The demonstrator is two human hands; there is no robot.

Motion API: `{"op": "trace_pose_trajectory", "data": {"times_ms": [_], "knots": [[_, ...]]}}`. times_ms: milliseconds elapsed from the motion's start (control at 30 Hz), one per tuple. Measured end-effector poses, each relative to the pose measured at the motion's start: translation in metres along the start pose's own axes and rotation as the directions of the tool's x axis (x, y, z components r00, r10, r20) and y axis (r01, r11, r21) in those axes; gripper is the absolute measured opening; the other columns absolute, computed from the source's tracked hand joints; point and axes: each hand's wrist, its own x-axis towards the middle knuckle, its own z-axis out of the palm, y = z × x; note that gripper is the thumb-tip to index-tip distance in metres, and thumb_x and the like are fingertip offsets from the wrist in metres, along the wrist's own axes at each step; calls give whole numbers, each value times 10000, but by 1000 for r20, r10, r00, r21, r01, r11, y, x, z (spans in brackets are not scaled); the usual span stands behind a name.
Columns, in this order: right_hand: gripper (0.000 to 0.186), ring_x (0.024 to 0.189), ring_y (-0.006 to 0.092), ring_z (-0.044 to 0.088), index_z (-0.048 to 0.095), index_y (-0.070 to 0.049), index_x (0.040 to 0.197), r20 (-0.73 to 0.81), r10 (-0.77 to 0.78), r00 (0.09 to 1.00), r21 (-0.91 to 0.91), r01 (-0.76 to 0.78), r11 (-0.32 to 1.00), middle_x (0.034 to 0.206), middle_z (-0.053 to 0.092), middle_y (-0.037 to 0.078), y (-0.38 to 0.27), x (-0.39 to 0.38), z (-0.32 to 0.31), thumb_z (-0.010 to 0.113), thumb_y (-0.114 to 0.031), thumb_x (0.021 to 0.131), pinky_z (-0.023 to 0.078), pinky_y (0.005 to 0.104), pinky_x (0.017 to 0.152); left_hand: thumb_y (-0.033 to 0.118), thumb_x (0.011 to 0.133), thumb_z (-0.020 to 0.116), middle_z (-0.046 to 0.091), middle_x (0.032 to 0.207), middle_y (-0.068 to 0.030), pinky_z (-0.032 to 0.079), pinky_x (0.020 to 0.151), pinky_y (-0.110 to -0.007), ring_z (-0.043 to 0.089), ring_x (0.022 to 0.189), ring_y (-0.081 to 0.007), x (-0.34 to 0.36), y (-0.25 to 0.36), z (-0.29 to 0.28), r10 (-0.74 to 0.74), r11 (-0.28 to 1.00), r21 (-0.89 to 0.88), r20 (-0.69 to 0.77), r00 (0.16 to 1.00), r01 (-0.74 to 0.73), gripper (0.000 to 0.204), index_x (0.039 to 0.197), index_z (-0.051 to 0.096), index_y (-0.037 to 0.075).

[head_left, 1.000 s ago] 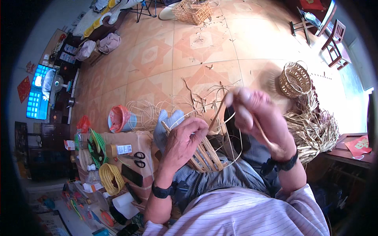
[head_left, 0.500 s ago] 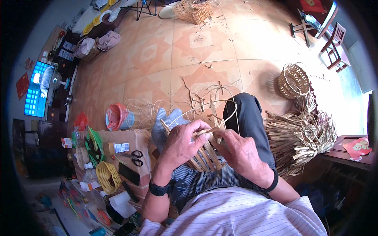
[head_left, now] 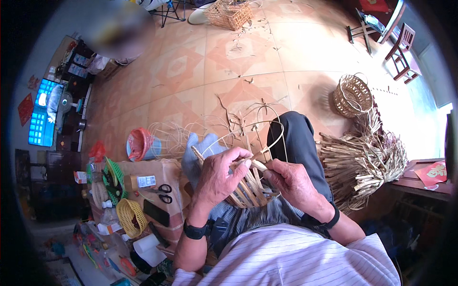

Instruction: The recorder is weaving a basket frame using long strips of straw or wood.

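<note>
So the person's sitting on a tiled floor with a half-woven bamboo basket frame (head_left: 248, 188) resting on their lap, pretty much between both hands. The left hand (head_left: 220, 174) is curled over the top of the frame, fingers closed and pinching one end of a flat bamboo strip (head_left: 253, 163) right above the slats. The right hand (head_left: 292, 180) comes in from the other side, thumb and fingers clamped together on the same strip, so the two hands are almost touching over the weave. Thin loose strands (head_left: 267, 124) arc up from the frame and loop over the knee in dark trousers. Each wrist has a black band on it, and the shirt is pale with thin stripes. Off to the person's right there's a big bundle of cut bamboo strips (head_left: 362, 162) piled by the leg, and a finished round wicker basket (head_left: 352, 95) sits on the floor just beyond it. On the left side there's a low box with scissors (head_left: 161, 190) lying on top, a yellow plastic basket (head_left: 131, 217) near it, and a red-lidded container (head_left: 140, 144) on the floor. Farther back another woven basket (head_left: 229, 13) sits near the top edge, and a wooden chair (head_left: 405, 50) stands well apart at the right.
</note>
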Motion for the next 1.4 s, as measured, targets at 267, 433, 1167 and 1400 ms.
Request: {"op": "trace_pose_trajectory", "data": {"times_ms": [267, 433, 1167, 1400], "knots": [[295, 602, 85, 387, 628, -28, 942, 305, 201, 931, 335, -303, 893, 681, 484, -24, -8, -19, -22, 564, -245, 1132, 343, 283, 535, 119, 959, 736, 773, 966, -143, 594, 768, -370, 781, 887, -258, -3, -5, 17, -31, 977, -214, -185, 982, -10, 185, 1119, 731, 27], [283, 510, 37, 398, 625, -15, 1082, 398, 147, 905, 783, -419, 460, 651, 495, -55, -45, -23, -59, 537, -278, 1139, 302, 212, 484, 96, 944, 765, 778, 962, -120, 600, 742, -343, 781, 854, -247, -2, -5, 18, 205, 979, 30, -260, 944, -204, 146, 1074, 746, 32], [418, 1497, 325, 459, 556, -83, 1459, -224, -390, 893, 871, 363, 332, 1535, 559, 149, 29, 192, -135, 440, -327, 1139, 297, 524, 1279, 94, 980, 735, 736, 888, -37, 592, 731, -284, 708, 790, -110, 7, -11, 49, -32, 940, -327, -356, 934, -93, 307, 1274, 656, 54], [483, 1273, 201, 619, 622, -51, 1390, -153, 85, 985, 401, -16, 916, 1389, 645, 88, 104, 199, -106, 590, -425, 1087, 469, 369, 1042, 76, 959, 724, 779, 1015, -76, 603, 707, -321, 754, 838, -182, 3, -4, 49, 94, 995, 12, -387, 917, -98, 321, 1276, 753, 124]]}}
